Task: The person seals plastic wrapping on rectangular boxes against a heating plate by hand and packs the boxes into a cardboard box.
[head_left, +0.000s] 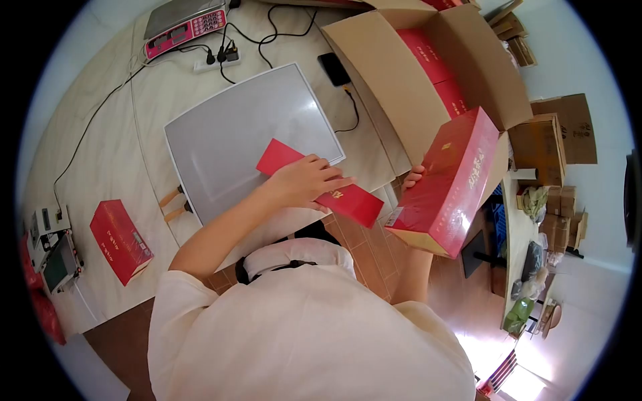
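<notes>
a pink and silver digital scale (185, 27) sits near a white power strip (217, 63) with black plugs (221, 56); a black rectangular smartphone (334, 69) lies on the marbled tabletop (110, 160). a green plastic bag (519, 315) is near a round tan hat (551, 319).

Boxes (428, 55) lie in carton (384, 60), phone (333, 69) left of it

The person wears a plain, cream-coloured top (307, 334) with short, loose sleeves (175, 297). Beyond its front edge, near the waist, shows pale, rounded fabric (297, 251) with black edging and a narrow black strap (294, 265).
</notes>
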Tool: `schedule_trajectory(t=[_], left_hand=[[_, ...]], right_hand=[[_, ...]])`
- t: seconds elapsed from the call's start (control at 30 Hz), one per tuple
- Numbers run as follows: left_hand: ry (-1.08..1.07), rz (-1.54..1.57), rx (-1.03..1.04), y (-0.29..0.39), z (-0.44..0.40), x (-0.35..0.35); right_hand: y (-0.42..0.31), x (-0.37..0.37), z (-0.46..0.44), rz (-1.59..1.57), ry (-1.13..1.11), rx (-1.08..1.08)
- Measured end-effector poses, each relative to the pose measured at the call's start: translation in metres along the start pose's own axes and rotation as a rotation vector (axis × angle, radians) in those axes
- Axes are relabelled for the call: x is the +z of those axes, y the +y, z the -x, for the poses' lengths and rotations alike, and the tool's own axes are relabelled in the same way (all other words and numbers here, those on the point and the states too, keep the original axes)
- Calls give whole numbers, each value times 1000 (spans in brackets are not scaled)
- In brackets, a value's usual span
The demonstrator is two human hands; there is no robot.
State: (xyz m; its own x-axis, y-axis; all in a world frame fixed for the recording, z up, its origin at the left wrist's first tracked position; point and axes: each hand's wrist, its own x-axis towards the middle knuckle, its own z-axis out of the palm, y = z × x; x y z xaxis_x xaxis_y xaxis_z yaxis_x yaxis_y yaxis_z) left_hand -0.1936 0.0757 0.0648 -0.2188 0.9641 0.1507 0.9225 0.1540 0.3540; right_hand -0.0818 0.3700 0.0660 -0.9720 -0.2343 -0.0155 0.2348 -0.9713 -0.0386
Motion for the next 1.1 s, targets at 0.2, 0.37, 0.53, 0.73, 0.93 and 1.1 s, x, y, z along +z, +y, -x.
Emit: schedule_trajectory(t=[0.2,0.37,0.53,0.73,0.93,1.1], left_hand=[[-7,-5,-61,-20,21,-16],[100,-62,-156,-25,56,-37],[1236,891,-746,-14,137,-57],[2002,1401,-323,29,224,-43],[2287,1073,-506,90,263,-10],[2479,824,-623,134,262,-3]], right_hand=[[5,24,17,164,-51,-161],[-18,8,34,162,-69,-93],[15,31,26,508,194,-276],[33,20,-44,1248,424,-139],[97,27,-147,1886,-47,279],[140,11,-217,2080,-427,645]])
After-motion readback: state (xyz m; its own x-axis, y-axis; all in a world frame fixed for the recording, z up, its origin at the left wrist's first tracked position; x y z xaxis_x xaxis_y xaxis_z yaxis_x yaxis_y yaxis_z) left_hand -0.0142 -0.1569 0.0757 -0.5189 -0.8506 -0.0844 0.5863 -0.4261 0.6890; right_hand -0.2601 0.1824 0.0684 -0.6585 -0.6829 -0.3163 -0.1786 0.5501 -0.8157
